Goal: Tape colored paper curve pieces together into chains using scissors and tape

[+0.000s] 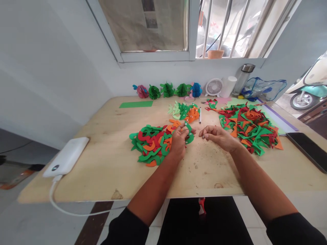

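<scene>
My left hand (178,141) pinches a curved green paper cutout (189,133) just above the table. It sits at the right edge of a loose pile of green, red and orange paper cutouts (153,144). My right hand (217,134) hovers over the bare plywood tabletop (204,170) a little to the right, its fingers curled together and nothing visible in them. Farther right lies a larger pile of red, green and orange paper cutouts (247,127). A smaller heap of green and orange paper pieces (184,112) lies ahead of my hands.
A white power bank (65,156) with a white cable lies at the left table edge. A pen (200,115), scissors (206,102), a green paper sheet (136,104) and a dark tablet or phone (309,149) lie on the table. Paper honeycomb decorations (167,90), a small white fan (214,87), a bottle (242,80) and a clear bag (264,89) line the back.
</scene>
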A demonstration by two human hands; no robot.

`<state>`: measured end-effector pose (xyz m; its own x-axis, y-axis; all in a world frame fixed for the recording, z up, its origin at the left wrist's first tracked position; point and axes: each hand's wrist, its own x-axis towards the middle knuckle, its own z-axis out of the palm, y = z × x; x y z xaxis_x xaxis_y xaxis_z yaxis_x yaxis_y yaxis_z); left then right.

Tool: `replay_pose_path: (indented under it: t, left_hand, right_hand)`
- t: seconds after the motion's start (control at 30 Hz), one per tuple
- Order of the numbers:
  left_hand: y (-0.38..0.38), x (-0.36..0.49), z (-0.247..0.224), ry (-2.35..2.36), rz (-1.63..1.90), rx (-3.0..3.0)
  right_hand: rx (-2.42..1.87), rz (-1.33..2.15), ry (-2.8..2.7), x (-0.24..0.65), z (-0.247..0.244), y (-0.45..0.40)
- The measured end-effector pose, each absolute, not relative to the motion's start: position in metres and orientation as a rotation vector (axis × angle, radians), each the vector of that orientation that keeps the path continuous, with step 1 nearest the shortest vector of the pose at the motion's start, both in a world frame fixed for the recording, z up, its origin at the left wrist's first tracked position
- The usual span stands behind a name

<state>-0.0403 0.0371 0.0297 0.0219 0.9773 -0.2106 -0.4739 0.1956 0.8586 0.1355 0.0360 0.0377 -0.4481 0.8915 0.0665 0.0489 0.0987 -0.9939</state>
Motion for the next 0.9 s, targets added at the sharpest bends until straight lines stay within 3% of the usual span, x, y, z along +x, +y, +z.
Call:
replay_pose_path:
  t: [0.9]
  left_hand:
    - [0.042,-0.043,0.013,0.573,1.233,0.498]
  right_hand:
    - [-0.868,1.453,-1.604,0.124,0.04,0.031]
